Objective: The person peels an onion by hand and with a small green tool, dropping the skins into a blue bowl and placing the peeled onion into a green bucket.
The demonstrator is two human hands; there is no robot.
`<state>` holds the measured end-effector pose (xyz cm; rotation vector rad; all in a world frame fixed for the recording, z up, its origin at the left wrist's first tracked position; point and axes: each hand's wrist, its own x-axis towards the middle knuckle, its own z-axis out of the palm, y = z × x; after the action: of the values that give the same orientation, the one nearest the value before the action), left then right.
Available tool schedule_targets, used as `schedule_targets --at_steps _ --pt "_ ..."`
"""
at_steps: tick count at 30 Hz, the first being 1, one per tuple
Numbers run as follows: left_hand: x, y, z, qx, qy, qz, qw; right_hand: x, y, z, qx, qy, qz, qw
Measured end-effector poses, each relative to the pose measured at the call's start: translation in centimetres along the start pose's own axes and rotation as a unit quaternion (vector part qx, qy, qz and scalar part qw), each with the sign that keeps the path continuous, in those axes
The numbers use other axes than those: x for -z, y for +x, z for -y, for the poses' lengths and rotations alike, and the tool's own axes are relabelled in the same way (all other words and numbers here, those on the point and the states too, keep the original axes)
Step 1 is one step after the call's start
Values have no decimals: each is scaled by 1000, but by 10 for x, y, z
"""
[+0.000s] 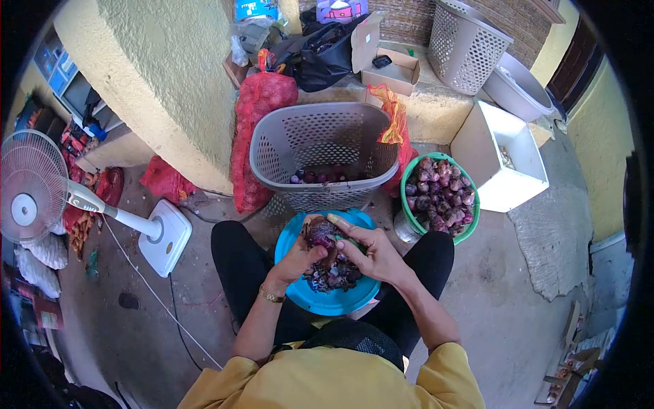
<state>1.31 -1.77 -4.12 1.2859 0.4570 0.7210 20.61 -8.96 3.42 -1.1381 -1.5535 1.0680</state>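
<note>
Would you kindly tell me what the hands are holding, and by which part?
A purple onion, over the blue basin: the left hand cups its underside, and the right hand grips its right side.

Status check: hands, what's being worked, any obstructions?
Left hand gripping onion over blue basin. Right hand closed on pale-handled tool, at the onion. Grey basket just ahead, nothing between.

A home's back porch (bare concrete floor): red onion sacks (262, 129), laundry baskets (320, 153), standing fan (30, 187).
</note>
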Motion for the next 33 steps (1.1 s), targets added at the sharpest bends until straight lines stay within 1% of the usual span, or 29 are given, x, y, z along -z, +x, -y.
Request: schedule_targets --at_steps 1,3,4,6,7,9,10,12,13,15,16,17,18,22,24,25,26,27,28,30,31,33 --pt "-1 -1 4 0 0 -1 1000 -3 0 -5 0 1 1 1000" --pt "-3 -3 9 -14 -26 -71 997 -7 2 -13 82 -13 -46 995" --pt "-4 -5 9 -13 -26 -71 997 -6 1 -14 82 -13 -47 995" --pt "-4 -8 8 -6 -43 -71 997 0 0 -13 13 -29 7 999" --pt "-3 -9 7 -6 -43 -70 997 1 0 -10 13 -30 7 999" --pt "-2 -10 2 37 -61 -59 996 3 1 -1 29 1 29 999" --pt "-3 -10 -2 38 -61 -59 996 3 2 0 28 1 29 999" --pt "-7 -5 -13 64 -19 -50 997 3 3 1 67 5 14 998" --pt "-9 -6 -16 63 -18 -50 997 4 4 1 69 5 15 998" --pt "-12 -7 -19 166 -69 -77 981 8 2 1 30 -7 55 998" --pt "-7 -8 -16 166 -69 -77 981 9 2 0 30 -7 55 998" --pt "3 -9 -10 169 -149 -6 974 11 2 0 23 -14 67 997" --pt "6 -9 -9 172 -229 65 956 11 1 -1 15 -20 78 997" --pt "-3 -10 -3 175 -227 34 957 9 -1 -6 3 -25 67 997" --pt "-9 -9 -7 147 -99 -43 983 5 -3 -7 -3 39 34 999" --pt "-10 -7 -11 148 -99 -43 983 2 -4 -10 -3 39 34 999" --pt "-10 -4 -17 68 -28 -21 997 -1 -5 -15 8 42 16 999" --pt "-11 -1 -20 -13 44 1 999 -2 -5 -16 18 45 -1 999" --pt "-11 -2 -19 -13 43 2 999 -1 -6 -14 18 45 -2 999" --pt "-12 -4 -19 -19 64 -42 997 0 -7 -6 -58 40 9 997" --pt "-14 -2 -20 -19 65 -42 997 -2 -6 -7 -57 40 9 998" --pt "-22 1 -20 -110 164 -114 974 -11 -6 -11 -42 89 -47 994"
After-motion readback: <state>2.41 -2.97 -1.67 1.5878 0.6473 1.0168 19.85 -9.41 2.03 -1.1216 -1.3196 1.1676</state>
